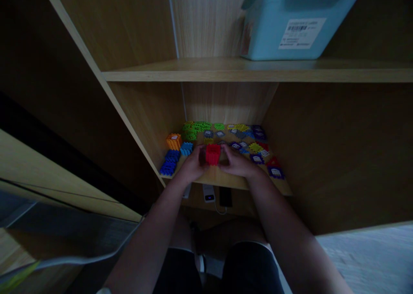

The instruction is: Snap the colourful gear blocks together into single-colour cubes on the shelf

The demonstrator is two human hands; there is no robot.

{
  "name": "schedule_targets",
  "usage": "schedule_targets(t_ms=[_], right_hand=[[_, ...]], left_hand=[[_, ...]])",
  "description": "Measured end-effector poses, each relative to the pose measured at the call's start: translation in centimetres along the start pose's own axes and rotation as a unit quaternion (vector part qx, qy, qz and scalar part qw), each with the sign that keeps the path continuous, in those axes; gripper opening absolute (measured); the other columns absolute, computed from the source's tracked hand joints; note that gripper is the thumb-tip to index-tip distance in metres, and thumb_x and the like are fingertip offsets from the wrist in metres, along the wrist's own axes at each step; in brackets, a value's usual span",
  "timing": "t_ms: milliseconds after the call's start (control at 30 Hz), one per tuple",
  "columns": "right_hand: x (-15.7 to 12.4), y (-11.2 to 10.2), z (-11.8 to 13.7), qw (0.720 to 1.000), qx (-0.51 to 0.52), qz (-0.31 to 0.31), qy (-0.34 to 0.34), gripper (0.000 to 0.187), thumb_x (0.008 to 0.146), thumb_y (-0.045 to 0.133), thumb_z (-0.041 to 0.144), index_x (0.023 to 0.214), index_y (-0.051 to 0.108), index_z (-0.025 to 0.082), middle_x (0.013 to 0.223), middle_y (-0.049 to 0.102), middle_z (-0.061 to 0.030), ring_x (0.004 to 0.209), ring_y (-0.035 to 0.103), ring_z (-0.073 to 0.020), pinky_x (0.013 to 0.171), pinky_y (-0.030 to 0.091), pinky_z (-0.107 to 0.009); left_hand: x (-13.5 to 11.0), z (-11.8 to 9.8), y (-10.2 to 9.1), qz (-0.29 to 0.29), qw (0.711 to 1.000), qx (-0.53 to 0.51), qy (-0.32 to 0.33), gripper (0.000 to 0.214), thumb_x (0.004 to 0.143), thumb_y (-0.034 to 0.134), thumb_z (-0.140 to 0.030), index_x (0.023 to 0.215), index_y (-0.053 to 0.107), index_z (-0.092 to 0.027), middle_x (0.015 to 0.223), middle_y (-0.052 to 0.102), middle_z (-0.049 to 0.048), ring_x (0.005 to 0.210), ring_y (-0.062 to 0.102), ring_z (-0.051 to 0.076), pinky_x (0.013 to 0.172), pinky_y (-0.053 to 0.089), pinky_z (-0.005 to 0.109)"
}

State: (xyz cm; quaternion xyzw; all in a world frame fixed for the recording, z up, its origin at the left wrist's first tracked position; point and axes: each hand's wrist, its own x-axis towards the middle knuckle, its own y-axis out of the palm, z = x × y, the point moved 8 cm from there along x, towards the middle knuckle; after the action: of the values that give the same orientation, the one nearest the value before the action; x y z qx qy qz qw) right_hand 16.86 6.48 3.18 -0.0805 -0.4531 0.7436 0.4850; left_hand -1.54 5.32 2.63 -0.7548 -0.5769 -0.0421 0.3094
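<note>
My left hand (193,165) and my right hand (237,163) meet at the front of a low wooden shelf (226,181). Between them sits a red toothed plastic cube (213,154), gripped from both sides by curled fingers. Around it lie several flat toothed tiles: green ones (196,127) at the back, purple ones (275,172) on the right. An orange cube (174,141) and blue cubes (169,163) stand at the left.
A light blue plastic box (290,23) with a white label rests on the shelf above. Under the low shelf lie a white device (209,194) and a dark phone (225,196). Wooden side walls close in both sides; my knees are below.
</note>
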Motion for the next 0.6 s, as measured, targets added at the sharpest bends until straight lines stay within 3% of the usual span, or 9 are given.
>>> schedule_targets(t_ms=[200, 400, 500, 600], right_hand=[[0.0, 0.2, 0.0, 1.000, 0.008, 0.009, 0.018, 0.085, 0.082, 0.091, 0.042, 0.152, 0.045, 0.025, 0.151, 0.064, -0.0176, 0.141, 0.063, -0.0367, 0.118, 0.052, -0.055], [0.2, 0.4, -0.1, 1.000, 0.003, -0.005, 0.018, 0.086, 0.083, 0.092, 0.043, 0.152, 0.045, 0.024, 0.153, 0.062, -0.0199, 0.143, 0.062, -0.0378, 0.120, 0.050, -0.057], [0.3, 0.4, 0.0, 1.000, 0.002, -0.012, 0.004, 0.084, 0.085, 0.090, 0.040, 0.153, 0.043, 0.023, 0.152, 0.063, -0.0196, 0.142, 0.063, -0.0360, 0.120, 0.050, -0.055], [0.3, 0.3, 0.2, 1.000, 0.002, -0.020, -0.006, 0.081, 0.085, 0.089, 0.037, 0.151, 0.044, 0.022, 0.148, 0.065, -0.0182, 0.138, 0.065, -0.0342, 0.118, 0.052, -0.052]], left_hand=[[-0.1, -0.4, 0.0, -0.006, 1.000, 0.004, -0.005, 0.072, 0.083, 0.076, -0.010, 0.149, 0.050, -0.024, 0.146, 0.068, 0.0144, 0.132, 0.071, 0.029, 0.118, 0.057, 0.055], [-0.6, -2.0, -1.0, -0.039, 0.998, 0.053, 0.018, 0.068, 0.086, 0.069, -0.009, 0.149, 0.046, -0.020, 0.142, 0.068, 0.0146, 0.129, 0.071, 0.029, 0.116, 0.058, 0.053], [-2.5, -4.0, -1.8, -0.086, 0.989, 0.110, 0.053, 0.067, 0.085, 0.065, -0.009, 0.149, 0.046, -0.019, 0.144, 0.064, 0.0153, 0.135, 0.065, 0.030, 0.116, 0.056, 0.053], [-6.6, -6.6, -2.0, -0.129, 0.975, 0.164, 0.076, 0.055, 0.089, 0.062, -0.013, 0.142, 0.052, -0.020, 0.136, 0.064, 0.0141, 0.130, 0.064, 0.030, 0.113, 0.056, 0.051]])
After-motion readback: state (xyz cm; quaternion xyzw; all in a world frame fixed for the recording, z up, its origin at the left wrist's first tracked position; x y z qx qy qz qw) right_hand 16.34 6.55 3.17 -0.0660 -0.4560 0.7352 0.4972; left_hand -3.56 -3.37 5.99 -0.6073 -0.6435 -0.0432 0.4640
